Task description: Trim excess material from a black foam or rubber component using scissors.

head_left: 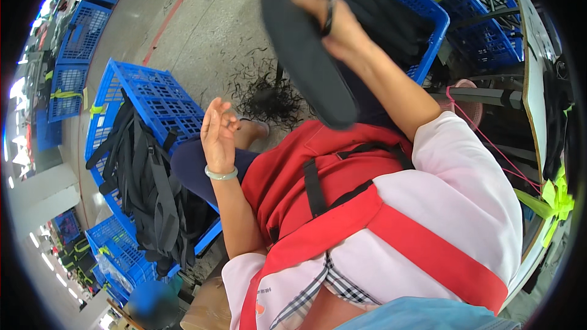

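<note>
My right hand (343, 29) is raised at the upper middle, closed on a long flat black padded strip (301, 49) with a rounded lower end. The strip hangs down toward my lap and blurs a little at its top. A dark loop (329, 17) lies against the fingers of this hand; what it belongs to is hard to make out. My left hand (219, 131) is lifted over my left knee, its fingers loosely bent and apart, with nothing in them. Beside it stands a blue crate (156, 88) heaped with black straps (156, 189).
Another blue crate (441, 30) with black pieces (379, 15) stands close beyond my right hand. Black scraps (266, 95) litter the floor between the crates. More blue crates (76, 36) line the far left. A pink cord (483, 137) hangs at a rack on the right.
</note>
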Available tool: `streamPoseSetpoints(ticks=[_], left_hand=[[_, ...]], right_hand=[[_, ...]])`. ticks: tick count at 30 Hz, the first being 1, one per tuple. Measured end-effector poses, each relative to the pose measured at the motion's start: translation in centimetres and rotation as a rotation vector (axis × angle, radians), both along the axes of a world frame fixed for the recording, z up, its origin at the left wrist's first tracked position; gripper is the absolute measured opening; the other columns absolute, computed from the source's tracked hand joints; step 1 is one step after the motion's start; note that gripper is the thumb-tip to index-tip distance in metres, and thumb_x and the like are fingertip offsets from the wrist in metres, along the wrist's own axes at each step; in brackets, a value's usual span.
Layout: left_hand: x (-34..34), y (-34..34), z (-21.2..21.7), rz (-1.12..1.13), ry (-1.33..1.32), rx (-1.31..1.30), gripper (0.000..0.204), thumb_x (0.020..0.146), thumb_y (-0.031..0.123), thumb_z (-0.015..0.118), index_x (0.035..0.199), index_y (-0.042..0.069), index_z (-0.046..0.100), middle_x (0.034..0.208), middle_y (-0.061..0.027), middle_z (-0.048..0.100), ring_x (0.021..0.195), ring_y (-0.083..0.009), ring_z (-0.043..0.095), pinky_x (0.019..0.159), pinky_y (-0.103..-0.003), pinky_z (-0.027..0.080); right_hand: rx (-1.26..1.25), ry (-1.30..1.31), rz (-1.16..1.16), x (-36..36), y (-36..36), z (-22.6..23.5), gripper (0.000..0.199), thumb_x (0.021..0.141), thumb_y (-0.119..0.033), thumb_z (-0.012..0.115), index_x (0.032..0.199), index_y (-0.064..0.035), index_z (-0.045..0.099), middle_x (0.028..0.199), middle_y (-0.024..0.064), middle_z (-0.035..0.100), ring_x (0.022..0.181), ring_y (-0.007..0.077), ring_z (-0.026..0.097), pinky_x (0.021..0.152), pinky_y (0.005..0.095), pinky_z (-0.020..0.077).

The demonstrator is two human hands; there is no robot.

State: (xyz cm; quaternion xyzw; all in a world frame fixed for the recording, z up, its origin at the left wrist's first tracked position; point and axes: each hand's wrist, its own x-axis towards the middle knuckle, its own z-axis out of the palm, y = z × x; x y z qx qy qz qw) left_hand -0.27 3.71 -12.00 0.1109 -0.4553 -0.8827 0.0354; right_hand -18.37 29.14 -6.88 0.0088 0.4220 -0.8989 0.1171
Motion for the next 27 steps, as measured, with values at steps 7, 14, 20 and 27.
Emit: streamPoseSetpoints(ticks=[7,14,20,27], left_hand=[[-0.6,0.3,-0.6,-0.023,-0.064,-0.042,0.029,0.097,0.015,0.054,0.122,0.001,0.057,0.105,-0.0089,0.064,0.078,-0.0138,0.056,0.070,-0.028,0.045],[-0.6,-0.1,-1.6,0.010,-0.180,-0.308,0.026,0.094,0.006,0.055,0.118,-0.003,0.059,0.101,-0.0095,0.065,0.072,-0.0106,0.055,0.062,-0.022,0.043],[-0.9,-1.5,0.4,0.182,-0.066,-0.721,0.018,0.086,0.010,0.068,0.103,0.003,0.068,0.087,-0.0009,0.068,0.077,-0.0083,0.060,0.068,-0.022,0.049],[6.8,-8.8,2.8,0.694,0.028,-0.703,0.017,0.084,-0.002,0.064,0.099,0.001,0.069,0.083,-0.0024,0.067,0.070,-0.0070,0.059,0.063,-0.020,0.048]], right_hand=[[0.055,-0.026,-0.583,-13.1,14.8,-13.1,0.010,0.088,-0.009,0.063,0.089,-0.0021,0.056,0.080,0.0095,0.064,0.070,0.0222,0.065,0.055,0.0311,0.0510],[0.633,-0.177,-0.421,-6.3,13.5,-22.8,0.003,0.090,-0.004,0.056,0.090,-0.0023,0.059,0.079,0.0095,0.066,0.060,0.0141,0.057,0.053,0.0270,0.0453],[0.744,-0.075,0.051,-8.8,10.9,-14.0,0.035,0.093,-0.023,0.057,0.119,0.0003,0.061,0.086,-0.0019,0.059,0.067,0.0034,0.049,0.059,0.0174,0.0397],[0.676,0.264,0.277,-11.0,3.2,-5.3,0.030,0.091,-0.014,0.063,0.117,0.0012,0.058,0.083,-0.0026,0.053,0.059,0.0040,0.042,0.052,0.0183,0.0318]])
